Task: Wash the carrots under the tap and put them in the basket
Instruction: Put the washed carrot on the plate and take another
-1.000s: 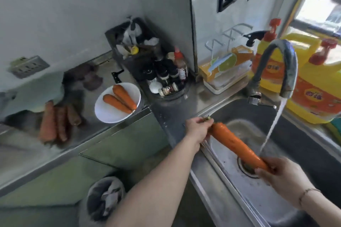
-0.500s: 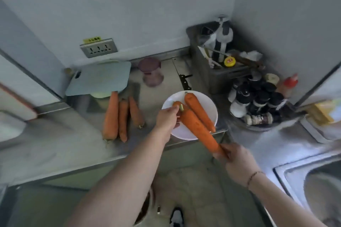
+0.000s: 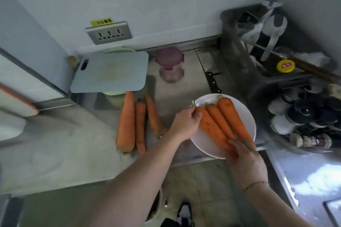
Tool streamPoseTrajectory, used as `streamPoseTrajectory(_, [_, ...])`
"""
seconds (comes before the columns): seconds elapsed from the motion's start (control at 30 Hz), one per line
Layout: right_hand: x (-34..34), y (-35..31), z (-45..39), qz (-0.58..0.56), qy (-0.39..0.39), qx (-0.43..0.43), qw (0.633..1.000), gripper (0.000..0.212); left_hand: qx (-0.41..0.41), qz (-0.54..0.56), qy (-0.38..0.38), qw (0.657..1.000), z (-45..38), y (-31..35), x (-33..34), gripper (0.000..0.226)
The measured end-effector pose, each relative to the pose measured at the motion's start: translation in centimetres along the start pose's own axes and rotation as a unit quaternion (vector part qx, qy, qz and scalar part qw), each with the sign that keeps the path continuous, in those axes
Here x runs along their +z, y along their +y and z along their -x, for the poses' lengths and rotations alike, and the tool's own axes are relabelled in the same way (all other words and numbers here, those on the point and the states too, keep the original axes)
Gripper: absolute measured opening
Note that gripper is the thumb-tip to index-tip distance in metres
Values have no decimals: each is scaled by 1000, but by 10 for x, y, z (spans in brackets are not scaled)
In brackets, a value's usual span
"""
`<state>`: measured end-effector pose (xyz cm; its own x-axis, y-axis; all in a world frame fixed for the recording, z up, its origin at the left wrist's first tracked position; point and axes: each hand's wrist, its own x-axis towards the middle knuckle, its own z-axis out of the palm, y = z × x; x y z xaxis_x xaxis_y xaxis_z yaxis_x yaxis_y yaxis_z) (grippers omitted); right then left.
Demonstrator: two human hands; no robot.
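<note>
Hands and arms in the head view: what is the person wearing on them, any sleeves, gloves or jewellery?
Both forearms are bare: no sleeves reach into view and there are no gloves. The left hand shows no ring or band. The right hand has a thin beaded bracelet round the wrist, reddish-brown as far as the blur allows.

From my seat I see two bare forearms with no sleeves. The right wrist wears a thin beaded bracelet [image 3: 255, 184]. Down at six o'clock, a black-and-white shoe [image 3: 183, 213] shows on the tiled floor. The left hand [image 3: 186, 122] and right hand [image 3: 243, 156] wear no gloves.
</note>
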<state>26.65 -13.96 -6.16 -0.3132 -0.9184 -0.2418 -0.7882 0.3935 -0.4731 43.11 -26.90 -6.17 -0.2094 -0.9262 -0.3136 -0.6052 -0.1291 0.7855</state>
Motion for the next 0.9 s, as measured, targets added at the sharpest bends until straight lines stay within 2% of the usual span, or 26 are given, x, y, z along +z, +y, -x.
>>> streamPoseTrajectory(0.13, [-13,-10,-4,122,-38,5,992,41,43,-151,16,987,6,8,-2,35])
streamPoseTrajectory(0.2, [-22,-24,-6,170,-21,-54,984,48,55,-171,19,984,10,4,-13,35])
streamPoseTrajectory(0.27, [-19,-44,-6,152,2,-147,977,57,56,-162,64,983,10,-2,-32,30])
streamPoseTrajectory(0.33, [-1,-65,-6,54,-3,-212,976,48,59,-131,131,981,10,-11,-55,28])
streamPoseTrajectory(0.4, [23,-93,-7,-32,-63,-208,976,45,64,-129,146,979,13,-24,-78,28])
streamPoseTrajectory(0.5, [54,-132,-14,-42,-127,-184,974,56,85,-175,79,978,19,-42,-106,34])
streamPoseTrajectory(0.6, [74,-159,-24,39,-111,-168,979,63,107,-221,13,969,27,-50,-115,42])
streamPoseTrajectory(0.73, [90,-174,-33,130,-86,-128,979,61,92,-212,-3,973,34,-58,-115,49])
streamPoseTrajectory(0.83, [94,-174,-37,122,-75,-117,983,54,80,-176,-7,981,31,-65,-116,48])
streamPoseTrajectory(0.9, [92,-171,-41,76,-87,-77,990,49,92,-161,-18,983,29,-66,-118,44])
